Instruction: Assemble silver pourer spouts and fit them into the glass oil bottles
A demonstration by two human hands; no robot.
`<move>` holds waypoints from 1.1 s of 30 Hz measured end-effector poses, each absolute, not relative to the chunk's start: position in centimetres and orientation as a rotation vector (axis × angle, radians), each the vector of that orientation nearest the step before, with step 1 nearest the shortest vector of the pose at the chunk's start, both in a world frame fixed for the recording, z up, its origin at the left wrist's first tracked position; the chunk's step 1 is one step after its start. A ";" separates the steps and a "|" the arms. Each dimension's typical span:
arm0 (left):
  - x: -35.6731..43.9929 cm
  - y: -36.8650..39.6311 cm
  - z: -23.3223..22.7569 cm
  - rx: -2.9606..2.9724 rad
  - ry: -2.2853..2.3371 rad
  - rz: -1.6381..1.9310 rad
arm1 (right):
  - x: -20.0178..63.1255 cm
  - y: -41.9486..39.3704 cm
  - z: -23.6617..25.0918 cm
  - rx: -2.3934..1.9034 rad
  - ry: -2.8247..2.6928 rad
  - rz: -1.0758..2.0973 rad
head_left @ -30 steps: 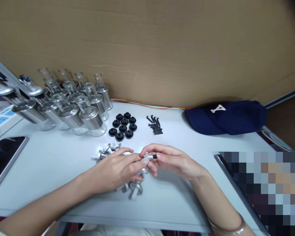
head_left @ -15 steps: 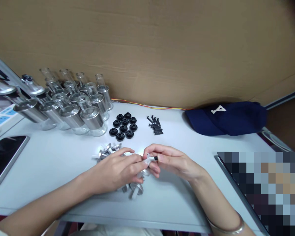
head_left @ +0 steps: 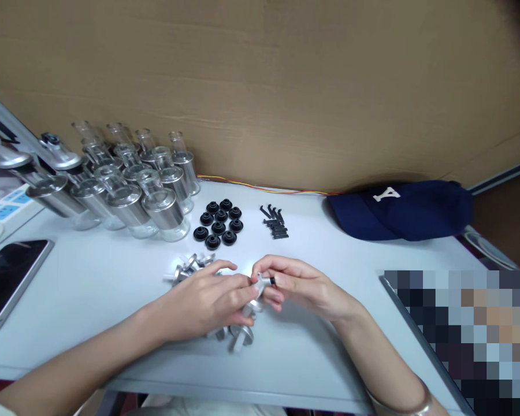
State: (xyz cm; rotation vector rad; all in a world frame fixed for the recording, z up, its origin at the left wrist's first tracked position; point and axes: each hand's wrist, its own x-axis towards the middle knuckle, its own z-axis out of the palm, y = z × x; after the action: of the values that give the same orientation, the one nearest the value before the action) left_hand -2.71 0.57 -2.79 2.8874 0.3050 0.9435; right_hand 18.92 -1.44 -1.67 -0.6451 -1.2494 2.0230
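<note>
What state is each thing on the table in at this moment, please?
Left hand: fingers closed on a small metal part.
Right hand: fingers pinching the same metal part, black tip showing.
Loose metal parts: piled, lying on their sides.
Glass bottles: grouped, most upright, silver collars on.
Black rubber caps: loose, in a cluster.
Black screws: loose, in a small heap.
Phone: screen dark.
Navy cap: lying flat.

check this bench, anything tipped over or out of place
Mostly tidy: black caps and black screws sit in neat groups. Two silver bottles at the far left lean on their sides while the rest stand upright. A navy cap and a phone share the table with the parts.
</note>
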 end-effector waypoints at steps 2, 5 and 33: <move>-2.8 0.6 -2.8 2.878 0.316 0.926 | 18.9 -1.4 -1.7 -0.681 -1.271 1.997; -2.9 0.6 -2.6 2.871 0.348 0.887 | 18.8 -1.3 -1.7 -0.727 -1.301 1.925; -4.7 3.6 -3.0 2.553 1.368 0.479 | 18.6 -1.1 -1.7 -0.909 -1.338 1.714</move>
State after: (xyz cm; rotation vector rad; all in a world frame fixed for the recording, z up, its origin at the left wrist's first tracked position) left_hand -4.66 3.60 -3.03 2.5526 1.3679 0.4795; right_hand 18.63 -1.10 -1.69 -0.9089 -1.3377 1.7141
